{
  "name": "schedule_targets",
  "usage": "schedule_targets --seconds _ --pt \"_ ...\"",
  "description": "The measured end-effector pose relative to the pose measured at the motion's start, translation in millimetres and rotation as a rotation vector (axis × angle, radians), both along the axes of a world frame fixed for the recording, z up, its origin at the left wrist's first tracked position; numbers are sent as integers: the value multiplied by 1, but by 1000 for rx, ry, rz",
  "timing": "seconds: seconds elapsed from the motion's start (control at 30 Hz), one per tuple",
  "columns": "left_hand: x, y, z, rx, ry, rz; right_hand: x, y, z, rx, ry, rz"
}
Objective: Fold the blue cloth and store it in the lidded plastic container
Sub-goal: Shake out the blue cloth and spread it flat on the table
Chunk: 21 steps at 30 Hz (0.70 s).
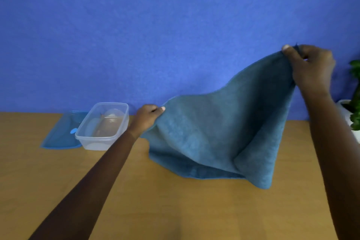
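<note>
— So where is the blue cloth (220, 132) right now?

— Right of centre in the frame, lifted by two of its corners. Its lower edge drags on the wooden table (175, 210), and the rest hangs slack, with a deep fold down its right side.

— Who has hold of it?

— Both hands. The right hand (311, 66), at the upper right of the frame, pinches one corner between thumb and fingers and carries it high against the blue wall (155, 25). The left hand (148, 118), near the middle of the frame, is clenched on the other corner, much lower, just above the table's far edge.

— And the container?

— The clear plastic container (103, 125) stands open at the centre left, just beside the left hand but not touching it (something pale shows through its wall, too blurred to name). Its blue lid (60, 134) lies flat on the table on the container's left side, partly hidden behind it.

— Anything else?

— A green plant (355, 87) in a white pot (348, 115) at the right edge of the frame, behind the right forearm.
</note>
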<state>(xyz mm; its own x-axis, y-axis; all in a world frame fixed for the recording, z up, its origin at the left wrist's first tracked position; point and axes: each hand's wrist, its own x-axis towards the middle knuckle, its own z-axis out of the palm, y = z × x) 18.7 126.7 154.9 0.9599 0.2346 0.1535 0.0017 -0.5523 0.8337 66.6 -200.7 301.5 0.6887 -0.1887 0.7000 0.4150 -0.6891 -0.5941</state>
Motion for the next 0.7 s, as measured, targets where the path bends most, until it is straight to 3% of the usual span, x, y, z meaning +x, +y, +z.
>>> schedule_targets --seconds 0.27,0.47,0.57,0.7 --pt "-1 -62 58 -149 -94 -321 -29 87 -44 -145 295 516" --pt "-1 -76 80 -264 -102 -330 -39 113 -67 56 380 618" --pt "-4 -76 81 -315 -91 -359 -39 112 -68 9 444 642" --pt "-6 -76 79 -326 -138 -367 -38 109 -66 -87 356 554"
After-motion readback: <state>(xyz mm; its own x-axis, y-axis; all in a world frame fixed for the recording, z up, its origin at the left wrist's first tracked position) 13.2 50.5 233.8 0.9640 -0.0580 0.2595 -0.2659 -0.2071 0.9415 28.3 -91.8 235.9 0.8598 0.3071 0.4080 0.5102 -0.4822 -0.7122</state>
